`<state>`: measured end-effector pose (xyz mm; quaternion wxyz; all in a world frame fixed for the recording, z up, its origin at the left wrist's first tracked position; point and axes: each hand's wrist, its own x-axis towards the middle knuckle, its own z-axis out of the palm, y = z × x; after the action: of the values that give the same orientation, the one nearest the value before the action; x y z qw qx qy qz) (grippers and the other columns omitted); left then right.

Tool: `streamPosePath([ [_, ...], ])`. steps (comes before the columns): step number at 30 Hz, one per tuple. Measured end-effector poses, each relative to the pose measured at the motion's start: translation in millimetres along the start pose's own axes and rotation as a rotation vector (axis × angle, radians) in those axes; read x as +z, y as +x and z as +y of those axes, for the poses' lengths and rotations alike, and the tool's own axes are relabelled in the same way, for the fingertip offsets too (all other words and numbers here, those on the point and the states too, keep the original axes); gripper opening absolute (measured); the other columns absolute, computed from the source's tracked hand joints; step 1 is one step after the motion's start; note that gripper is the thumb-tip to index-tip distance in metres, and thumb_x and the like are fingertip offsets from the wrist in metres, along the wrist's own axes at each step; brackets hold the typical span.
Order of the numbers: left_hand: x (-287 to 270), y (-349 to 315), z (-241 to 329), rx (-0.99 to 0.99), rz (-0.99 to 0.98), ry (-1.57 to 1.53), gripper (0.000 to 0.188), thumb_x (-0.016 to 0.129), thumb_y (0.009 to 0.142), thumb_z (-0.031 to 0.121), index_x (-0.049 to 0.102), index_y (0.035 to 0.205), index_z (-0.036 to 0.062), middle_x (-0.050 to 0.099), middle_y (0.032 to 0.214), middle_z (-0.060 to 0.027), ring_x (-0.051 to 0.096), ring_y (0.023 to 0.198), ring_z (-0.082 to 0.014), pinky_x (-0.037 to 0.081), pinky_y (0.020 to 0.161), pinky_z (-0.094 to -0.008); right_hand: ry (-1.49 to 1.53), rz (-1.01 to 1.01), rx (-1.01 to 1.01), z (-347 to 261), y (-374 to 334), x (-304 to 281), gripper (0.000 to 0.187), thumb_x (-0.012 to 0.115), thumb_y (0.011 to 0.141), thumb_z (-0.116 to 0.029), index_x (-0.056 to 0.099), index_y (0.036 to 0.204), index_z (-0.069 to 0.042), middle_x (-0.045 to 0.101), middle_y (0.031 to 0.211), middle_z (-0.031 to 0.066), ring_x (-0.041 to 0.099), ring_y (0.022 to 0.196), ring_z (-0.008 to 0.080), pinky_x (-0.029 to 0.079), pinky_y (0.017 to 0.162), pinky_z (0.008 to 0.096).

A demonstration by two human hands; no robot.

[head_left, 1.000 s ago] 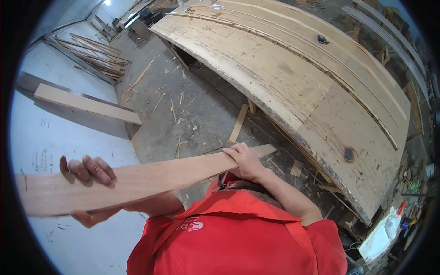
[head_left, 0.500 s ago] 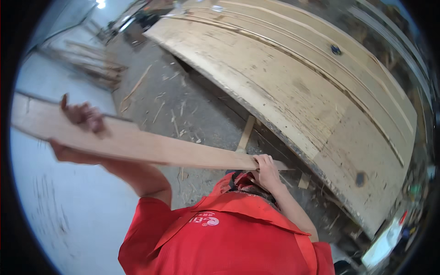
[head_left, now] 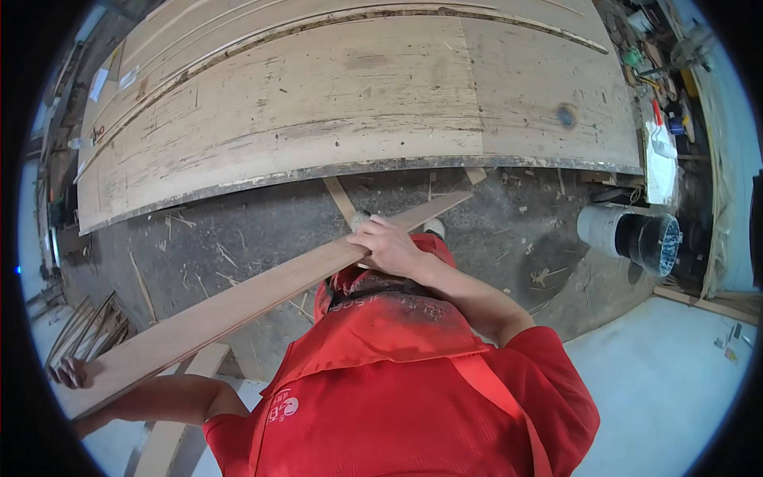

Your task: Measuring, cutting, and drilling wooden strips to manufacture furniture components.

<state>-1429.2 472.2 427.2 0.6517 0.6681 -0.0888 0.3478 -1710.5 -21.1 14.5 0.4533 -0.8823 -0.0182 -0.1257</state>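
A long, flat wooden board [head_left: 246, 296] slants across my body, its left end low and close to me and its narrower right end farther out. My left hand [head_left: 70, 371] grips the wide end at the far left, with fingertips over the top face and the rest of the hand hidden underneath. Near the other end, in front of my waist, my right hand [head_left: 383, 245] wraps over the board. The board is held above the floor, short of the big worktable [head_left: 381, 143].
Long thin strips [head_left: 318, 17] lie across the worktable. On the right are a bucket lying on its side [head_left: 628, 237] and a white slab [head_left: 660, 171]. Wood scraps litter the grey floor [head_left: 262, 246]. More boards [head_left: 187, 405] lie at lower left, beside a wood pile [head_left: 91, 330].
My view has swung right, so the worktable now spans the top. The board has tilted, its left end lower and its right end higher in view. Both hands still hold it.
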Motion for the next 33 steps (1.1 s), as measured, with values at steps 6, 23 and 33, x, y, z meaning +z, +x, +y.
streamPosePath([
  [6,147.5,-77.1,-53.3,-0.267,0.15,-0.108,0.082,0.059,0.081,0.051,0.049,0.128,-0.0155,0.055,0.103,-0.0223,0.056,0.087,-0.0319,0.05,0.073,-0.0377,-0.226,0.204,0.157,13.3,-41.4,-57.8,0.033,0.079,0.069,-0.009,0.076,0.102,-0.009,0.066,0.093,0.0049,0.061,0.093,0.0285,0.051,0.08,0.0396],
  [23,266.1,-221.4,-275.0,-0.934,0.266,-0.379,0.059,0.065,0.09,0.068,0.049,0.093,0.0113,0.045,0.061,0.0013,0.05,0.048,-0.0173,0.044,0.047,-0.037,-0.623,0.031,0.089,15.5,-35.7,-256.1,0.023,0.085,0.078,-0.023,0.073,0.09,-0.008,0.069,0.087,0.0103,0.065,0.084,0.0331,0.051,0.073,0.0453],
  [33,272.2,-280.1,-390.0,-1.077,0.184,-0.179,0.07,0.058,0.096,0.06,0.066,0.118,-0.0062,0.072,0.096,-0.0159,0.071,0.076,-0.026,0.055,0.059,-0.04,-0.697,-0.167,0.181,95.3,13.4,-276.6,0.028,0.084,0.082,-0.03,0.071,0.085,-0.006,0.068,0.085,0.0139,0.066,0.087,0.0361,0.051,0.072,0.0478],
])
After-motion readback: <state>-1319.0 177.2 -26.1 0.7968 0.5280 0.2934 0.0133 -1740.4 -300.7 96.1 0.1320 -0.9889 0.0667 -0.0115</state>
